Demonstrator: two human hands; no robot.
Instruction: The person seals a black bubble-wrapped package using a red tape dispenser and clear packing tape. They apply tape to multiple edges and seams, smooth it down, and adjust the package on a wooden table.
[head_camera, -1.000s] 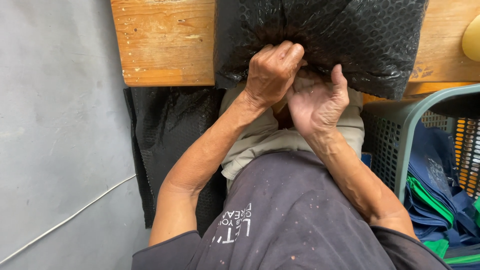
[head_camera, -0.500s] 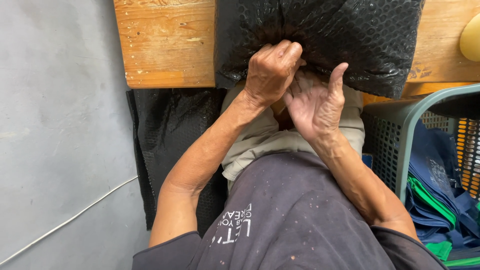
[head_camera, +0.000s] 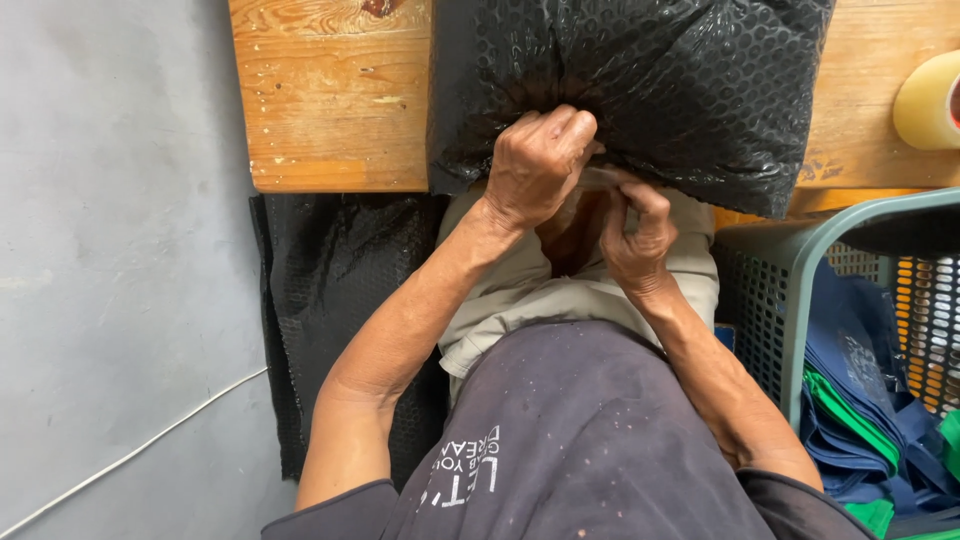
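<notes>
Head view, looking straight down. Grey floor (head_camera: 110, 250) fills the left side, with a thin white cable (head_camera: 130, 460) running across it. Wooden counter (head_camera: 330, 100) spans the top. Black bubble-wrap bag (head_camera: 650, 80), stuffed full, lies on the counter with its near edge overhanging toward the person. More black bubble wrap (head_camera: 340, 290) hangs below the counter edge, down to the floor. Grey-green plastic basket (head_camera: 790, 280) at right, just beside the person's right arm, holds folded blue and green cloth bags (head_camera: 860, 400). Roll of clear tape (head_camera: 930, 100) on the counter at the far right edge, apart from the bag.

Left hand (head_camera: 540, 165): fingers curled shut, grip clamped on the bag's bunched near edge, knuckles up. Right hand (head_camera: 635, 235): just below and touching the same edge, fingers pinched together on the bag's lip; exact hold partly hidden by the left hand. Both hands meet at the bag's mouth, over the person's lap
</notes>
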